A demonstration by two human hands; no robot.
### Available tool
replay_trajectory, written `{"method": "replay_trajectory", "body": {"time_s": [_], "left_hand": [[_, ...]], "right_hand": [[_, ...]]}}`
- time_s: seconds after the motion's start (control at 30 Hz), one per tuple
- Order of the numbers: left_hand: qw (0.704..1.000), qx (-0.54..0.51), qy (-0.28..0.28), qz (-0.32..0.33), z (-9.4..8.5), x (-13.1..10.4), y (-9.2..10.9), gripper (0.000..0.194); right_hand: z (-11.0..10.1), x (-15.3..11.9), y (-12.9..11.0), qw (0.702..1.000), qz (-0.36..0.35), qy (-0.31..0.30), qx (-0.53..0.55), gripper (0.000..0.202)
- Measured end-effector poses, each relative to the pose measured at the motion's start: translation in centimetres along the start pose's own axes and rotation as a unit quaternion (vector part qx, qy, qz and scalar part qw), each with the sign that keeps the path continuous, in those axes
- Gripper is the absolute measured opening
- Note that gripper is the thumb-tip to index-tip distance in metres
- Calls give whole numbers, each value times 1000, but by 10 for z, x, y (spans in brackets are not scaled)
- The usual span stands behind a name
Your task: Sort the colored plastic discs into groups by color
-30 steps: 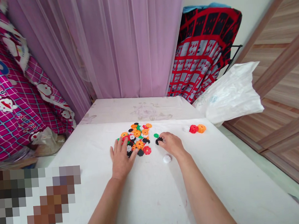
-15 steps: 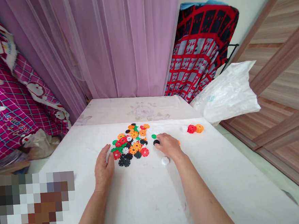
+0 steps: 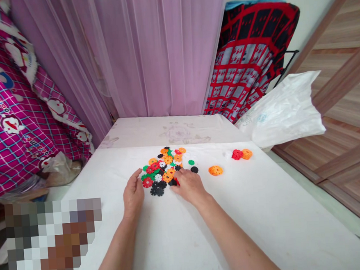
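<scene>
A pile of flower-shaped plastic discs (image 3: 167,159) in red, orange, green, white and black lies on the white tablecloth. My left hand (image 3: 134,194) rests at the pile's left edge, fingers stretched and holding nothing. At the near right of the pile, my right hand (image 3: 189,185) has its fingers curled down over a red disc (image 3: 176,181), which shows only in part. A black disc (image 3: 172,182) lies under the thumb side. Just past the right hand are another black disc (image 3: 194,169) and a small green disc (image 3: 191,162).
To the right sits an orange stack of discs (image 3: 216,170). Farther back are red discs (image 3: 237,154) beside orange discs (image 3: 247,154), with white ones at their left. A white plastic bag (image 3: 286,109) stands at the table's right edge. Purple curtains (image 3: 158,50) hang behind.
My right hand has moved left from the black disc to the pile's near right side, uncovering the orange stack. My left hand stays beside the pile. The whole view has shifted slightly.
</scene>
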State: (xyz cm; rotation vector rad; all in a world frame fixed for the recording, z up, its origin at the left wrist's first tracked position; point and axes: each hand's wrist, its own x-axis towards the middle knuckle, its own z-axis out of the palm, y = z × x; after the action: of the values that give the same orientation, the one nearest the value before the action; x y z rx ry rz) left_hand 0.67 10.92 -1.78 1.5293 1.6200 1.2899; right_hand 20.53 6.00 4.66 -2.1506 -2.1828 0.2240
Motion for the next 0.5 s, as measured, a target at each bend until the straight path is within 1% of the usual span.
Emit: {"method": "replay_trajectory", "body": {"time_s": [0.23, 0.33, 0.4, 0.5], "left_hand": [[1000, -2, -5, 14, 2, 1, -1, 37], [1000, -5, -6, 12, 3, 1, 0, 37], [1000, -4, -10, 10, 2, 1, 0, 37], [1000, 3, -16, 11, 2, 2, 0, 38]], "right_hand": [[6, 0, -10, 1000, 9, 8, -26, 26], [4, 0, -10, 1000, 10, 10, -23, 25], [-2, 0, 0, 1000, 19, 21, -9, 23], [-14, -4, 34, 995, 68, 67, 22, 22]]}}
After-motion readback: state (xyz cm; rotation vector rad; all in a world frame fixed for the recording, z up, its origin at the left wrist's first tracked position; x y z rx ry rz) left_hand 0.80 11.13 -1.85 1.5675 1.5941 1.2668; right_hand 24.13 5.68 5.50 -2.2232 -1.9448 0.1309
